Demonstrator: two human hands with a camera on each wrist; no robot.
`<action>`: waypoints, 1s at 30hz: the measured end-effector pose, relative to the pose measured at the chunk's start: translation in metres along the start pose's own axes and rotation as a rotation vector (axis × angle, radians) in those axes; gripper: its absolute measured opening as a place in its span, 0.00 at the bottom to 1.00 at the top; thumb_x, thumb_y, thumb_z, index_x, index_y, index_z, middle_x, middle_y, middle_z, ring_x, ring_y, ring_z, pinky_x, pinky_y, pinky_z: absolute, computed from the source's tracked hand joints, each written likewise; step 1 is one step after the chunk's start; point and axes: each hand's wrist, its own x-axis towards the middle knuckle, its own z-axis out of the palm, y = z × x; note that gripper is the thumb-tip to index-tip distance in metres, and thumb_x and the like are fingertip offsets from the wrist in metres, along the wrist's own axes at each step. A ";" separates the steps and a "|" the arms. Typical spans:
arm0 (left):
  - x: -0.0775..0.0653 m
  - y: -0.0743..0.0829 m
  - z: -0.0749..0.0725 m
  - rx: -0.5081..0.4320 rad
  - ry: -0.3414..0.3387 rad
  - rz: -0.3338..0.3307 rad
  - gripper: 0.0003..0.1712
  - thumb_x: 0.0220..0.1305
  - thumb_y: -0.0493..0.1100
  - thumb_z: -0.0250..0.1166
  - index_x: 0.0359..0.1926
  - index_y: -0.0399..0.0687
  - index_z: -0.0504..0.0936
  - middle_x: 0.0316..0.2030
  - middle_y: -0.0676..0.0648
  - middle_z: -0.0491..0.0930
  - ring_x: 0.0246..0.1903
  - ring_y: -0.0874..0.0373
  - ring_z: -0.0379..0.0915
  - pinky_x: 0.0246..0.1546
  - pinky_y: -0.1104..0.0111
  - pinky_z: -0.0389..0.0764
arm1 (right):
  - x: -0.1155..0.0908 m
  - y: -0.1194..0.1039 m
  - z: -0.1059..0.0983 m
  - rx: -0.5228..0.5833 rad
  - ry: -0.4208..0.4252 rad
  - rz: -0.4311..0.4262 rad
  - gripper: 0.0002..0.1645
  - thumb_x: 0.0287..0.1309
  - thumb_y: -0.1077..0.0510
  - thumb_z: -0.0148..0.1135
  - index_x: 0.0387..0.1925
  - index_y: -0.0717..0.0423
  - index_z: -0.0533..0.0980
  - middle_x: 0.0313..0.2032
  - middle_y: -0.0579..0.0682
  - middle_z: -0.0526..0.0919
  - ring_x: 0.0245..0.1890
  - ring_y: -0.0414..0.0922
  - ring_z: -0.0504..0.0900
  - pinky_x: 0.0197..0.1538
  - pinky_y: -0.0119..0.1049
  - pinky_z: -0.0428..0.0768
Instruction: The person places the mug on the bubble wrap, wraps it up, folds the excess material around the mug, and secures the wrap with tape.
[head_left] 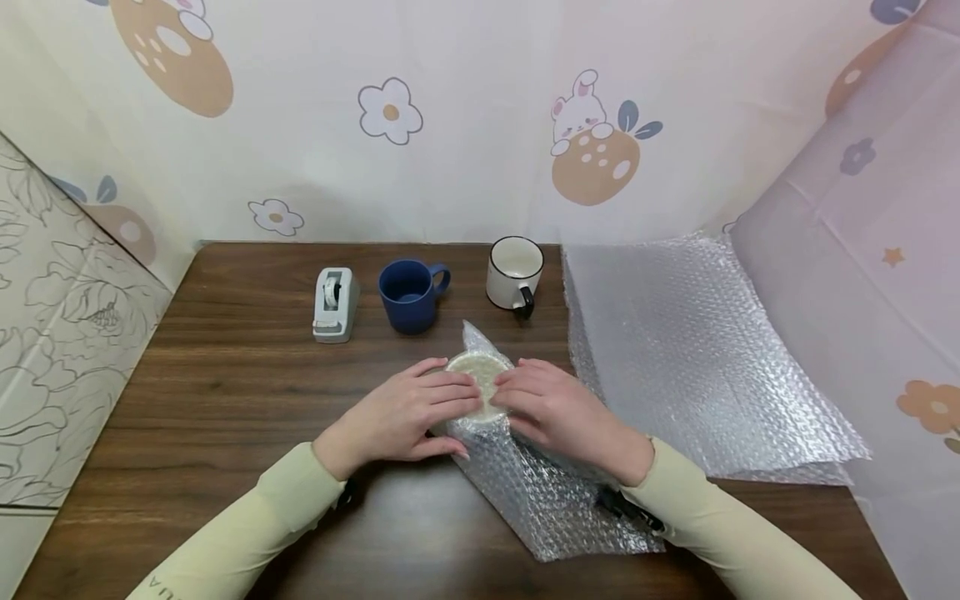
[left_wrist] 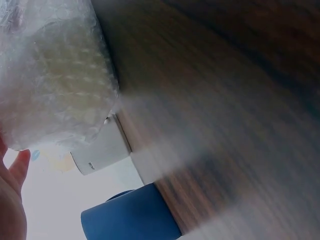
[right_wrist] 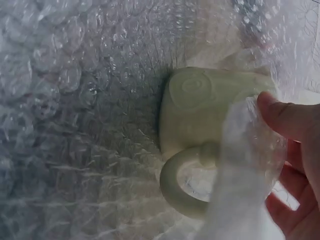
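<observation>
A pale green mug (right_wrist: 200, 105) with a curved handle (right_wrist: 175, 187) stands in a sheet of bubble wrap (head_left: 525, 492), the film folded round its side. Over its mouth lie the fingers of my left hand (head_left: 408, 408), bent at the rim and gripping the wrap, with the thumb along the near side. My right hand (head_left: 558, 412) pinches the wrap at the opposite part of the rim. In the right wrist view, the right thumb (right_wrist: 287, 117) presses film against the mug's wall while the other fingers curl. Wrapped film (left_wrist: 65, 75) covers the mug in the left wrist view.
Behind the hands stand a blue mug (head_left: 408, 304) and a white mug (head_left: 513, 271) with a black rim and handle. A tape dispenser (head_left: 335, 307) is left of them. More bubble wrap sheets (head_left: 682, 350) cover the right of the wooden table (head_left: 225, 400).
</observation>
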 end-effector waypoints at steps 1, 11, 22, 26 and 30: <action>0.000 0.000 0.000 0.000 -0.004 -0.004 0.33 0.68 0.66 0.58 0.60 0.47 0.80 0.59 0.50 0.79 0.63 0.55 0.70 0.68 0.51 0.59 | 0.000 -0.001 0.000 -0.008 -0.024 -0.007 0.20 0.50 0.62 0.73 0.47 0.57 0.82 0.50 0.52 0.84 0.57 0.50 0.79 0.67 0.52 0.66; -0.004 0.000 0.003 -0.003 -0.039 -0.049 0.31 0.71 0.65 0.54 0.61 0.49 0.79 0.60 0.50 0.78 0.66 0.56 0.65 0.69 0.53 0.58 | 0.002 -0.005 0.003 0.041 -0.015 0.098 0.18 0.53 0.59 0.74 0.45 0.57 0.78 0.53 0.56 0.78 0.60 0.53 0.74 0.66 0.48 0.69; 0.000 0.002 0.005 -0.034 -0.014 0.007 0.30 0.79 0.58 0.41 0.64 0.41 0.72 0.65 0.42 0.70 0.70 0.45 0.57 0.68 0.48 0.58 | -0.008 0.006 -0.003 0.055 0.180 -0.079 0.13 0.68 0.53 0.62 0.38 0.60 0.84 0.43 0.53 0.85 0.52 0.53 0.82 0.58 0.44 0.77; 0.002 0.003 0.005 -0.026 0.009 0.022 0.29 0.79 0.56 0.44 0.66 0.41 0.69 0.68 0.39 0.65 0.71 0.41 0.53 0.70 0.51 0.56 | -0.012 0.007 -0.006 0.060 0.172 -0.114 0.12 0.68 0.58 0.59 0.42 0.62 0.84 0.47 0.55 0.84 0.54 0.55 0.81 0.58 0.49 0.76; 0.002 0.005 0.005 -0.027 0.007 -0.005 0.29 0.79 0.58 0.41 0.67 0.44 0.67 0.70 0.37 0.60 0.72 0.40 0.49 0.71 0.52 0.54 | -0.016 0.007 -0.008 0.047 0.106 -0.109 0.15 0.67 0.58 0.58 0.48 0.63 0.82 0.52 0.57 0.82 0.58 0.56 0.77 0.61 0.51 0.73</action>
